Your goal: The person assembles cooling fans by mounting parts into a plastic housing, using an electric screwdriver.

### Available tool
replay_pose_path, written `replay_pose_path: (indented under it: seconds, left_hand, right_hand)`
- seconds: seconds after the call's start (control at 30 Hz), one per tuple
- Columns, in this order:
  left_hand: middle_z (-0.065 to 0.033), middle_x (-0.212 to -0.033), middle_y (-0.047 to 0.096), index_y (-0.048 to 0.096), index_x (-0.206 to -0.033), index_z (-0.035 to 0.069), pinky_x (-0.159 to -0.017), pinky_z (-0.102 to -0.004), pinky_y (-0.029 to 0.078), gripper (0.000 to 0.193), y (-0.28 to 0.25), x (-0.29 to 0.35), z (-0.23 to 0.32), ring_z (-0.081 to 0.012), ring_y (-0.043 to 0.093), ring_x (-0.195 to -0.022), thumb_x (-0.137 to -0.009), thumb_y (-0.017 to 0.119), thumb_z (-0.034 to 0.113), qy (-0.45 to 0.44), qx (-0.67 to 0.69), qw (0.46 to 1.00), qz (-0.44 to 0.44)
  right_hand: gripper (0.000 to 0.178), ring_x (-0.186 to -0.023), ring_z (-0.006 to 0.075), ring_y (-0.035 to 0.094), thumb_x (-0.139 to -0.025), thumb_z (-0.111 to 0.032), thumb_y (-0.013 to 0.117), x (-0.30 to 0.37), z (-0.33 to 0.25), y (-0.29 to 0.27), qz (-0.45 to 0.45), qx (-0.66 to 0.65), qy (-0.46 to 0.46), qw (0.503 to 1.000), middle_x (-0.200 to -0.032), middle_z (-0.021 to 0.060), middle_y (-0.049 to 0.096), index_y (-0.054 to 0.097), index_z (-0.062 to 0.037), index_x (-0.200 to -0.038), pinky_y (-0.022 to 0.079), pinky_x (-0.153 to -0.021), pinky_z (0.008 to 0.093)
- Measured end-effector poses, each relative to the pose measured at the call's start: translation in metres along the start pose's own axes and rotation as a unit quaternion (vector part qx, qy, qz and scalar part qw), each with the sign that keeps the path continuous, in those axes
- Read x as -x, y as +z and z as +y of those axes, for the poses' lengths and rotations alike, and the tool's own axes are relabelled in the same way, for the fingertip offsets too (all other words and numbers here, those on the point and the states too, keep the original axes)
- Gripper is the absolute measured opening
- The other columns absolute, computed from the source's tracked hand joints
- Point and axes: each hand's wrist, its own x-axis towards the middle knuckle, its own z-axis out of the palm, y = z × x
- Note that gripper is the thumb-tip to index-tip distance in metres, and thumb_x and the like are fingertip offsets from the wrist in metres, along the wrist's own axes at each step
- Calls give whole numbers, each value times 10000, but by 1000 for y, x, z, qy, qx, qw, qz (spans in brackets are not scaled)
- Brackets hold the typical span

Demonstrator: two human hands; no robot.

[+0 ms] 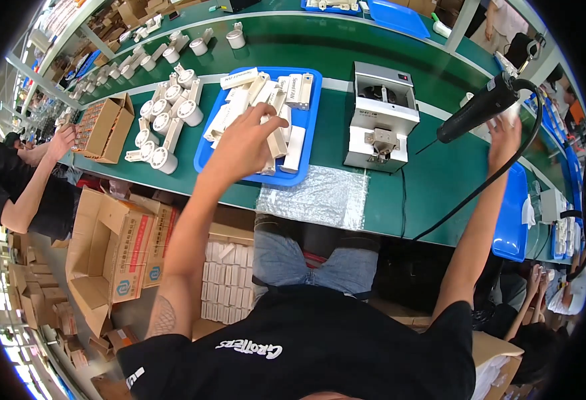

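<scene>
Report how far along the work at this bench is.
Done, it seems: a row of white round-headed parts lies left of the blue tray. In hand: the left hand grasps a cream part in that tray, and the right hand holds up a black electric screwdriver beside the grey machine. Left: many cream parts still fill the tray.

Grey benchtop machine point(381, 117), bubble wrap sheet point(314, 195), open cardboard box point(106, 127).
</scene>
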Motion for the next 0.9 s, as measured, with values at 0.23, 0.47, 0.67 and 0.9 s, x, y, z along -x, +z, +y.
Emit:
replay_pose_path:
  seconds: [0.23, 0.47, 0.67, 0.9]
  left_hand:
    - [-123, -1341, 626, 668, -1169, 109, -1072, -416, 517, 386, 9, -39, -31, -346, 613, -1269, -810, 765, 4, 162, -147, 976, 14]
    - [-111, -1014, 662, 561, -1275, 58, -848, -380, 589, 278, 28, -34, 44, -246, 700, -1026, -1049, 653, 192, -132, 782, 598, 115]
    - [-192, -1049, 632, 522, -1307, -46, -952, -424, 540, 325, 70, -32, 66, -316, 629, -1037, -1073, 605, 162, -178, 901, 390, 68]
    - [-172, -1026, 650, 535, -1234, -10, -944, -461, 576, 314, 79, -24, 69, -321, 667, -1017, -1037, 695, 174, -199, 888, 407, 77]
  right_hand:
    - [729, -1452, 469, 469, -1066, -321, 609, 148, -225, -38, -233, -256, -165, 924, -1737, 335, 112, 307, 28, -1630, 543, -1003, 400]
    - [951, -1174, 384, 714, -646, -367, 918, 280, -193, 154, -281, -111, -2, 953, -1309, 296, 689, 553, 90, -1396, 558, -1024, 462]
    - [780, -1306, 235, 651, -749, -118, 876, 281, -147, 196, -438, -119, 148, 879, -1399, 177, 690, 568, -2, -1457, 501, -1117, 388]
    - [742, -1288, 219, 662, -778, -104, 857, 285, -131, 200, -445, -124, 218, 860, -1391, 161, 694, 569, -29, -1458, 531, -1086, 383]
